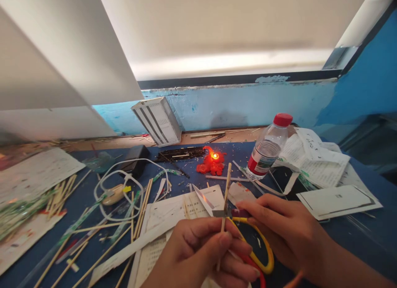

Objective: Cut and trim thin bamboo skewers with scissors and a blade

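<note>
My left hand is closed, its thumb and fingers pinching a thin wooden stick that points up and away from me. My right hand grips the dark reddish handle of a small knife. The knife's short grey blade lies across the stick just above my left fingers. Scissors with yellow and red handles lie under and between my hands, partly hidden. Beneath them is a printed booklet. Beyond the stick, a red candle burns in a spread of melted wax.
A water bottle with a red cap stands at the right, beside crumpled papers. On the left lie several wooden sticks, a coiled white cable and a black box. Dark sticks and a striped carton are behind.
</note>
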The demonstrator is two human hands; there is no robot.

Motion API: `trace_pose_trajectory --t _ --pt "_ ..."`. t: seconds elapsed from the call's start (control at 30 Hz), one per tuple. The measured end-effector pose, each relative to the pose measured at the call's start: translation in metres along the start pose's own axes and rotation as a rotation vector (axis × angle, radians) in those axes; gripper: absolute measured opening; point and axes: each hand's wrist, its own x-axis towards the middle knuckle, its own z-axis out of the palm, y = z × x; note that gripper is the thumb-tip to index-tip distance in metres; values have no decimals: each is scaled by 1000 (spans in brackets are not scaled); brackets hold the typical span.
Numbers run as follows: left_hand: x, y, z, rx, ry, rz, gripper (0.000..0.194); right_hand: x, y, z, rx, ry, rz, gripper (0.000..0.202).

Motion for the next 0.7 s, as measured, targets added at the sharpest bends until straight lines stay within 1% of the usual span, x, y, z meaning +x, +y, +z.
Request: trace_pose_trajectory --t 0.17,0.23,0.33,0.53,0.7 --pt "-1 1 3 -133 -99 1 15 -1 1 1 11 -5 -13 45" --pt "-1 1 2 -163 -122 3 14 -1 1 1 11 0 -13 46" --pt "1 -1 1 -164 -111 4 13 -2 1 2 22 3 -8 45" --pt "3 -3 -3 -115 -30 37 14 -6 1 2 75 -73 -11 45" --pt "3 -3 -5 -110 -45 45 16 -6 3 4 89 -89 38 42"
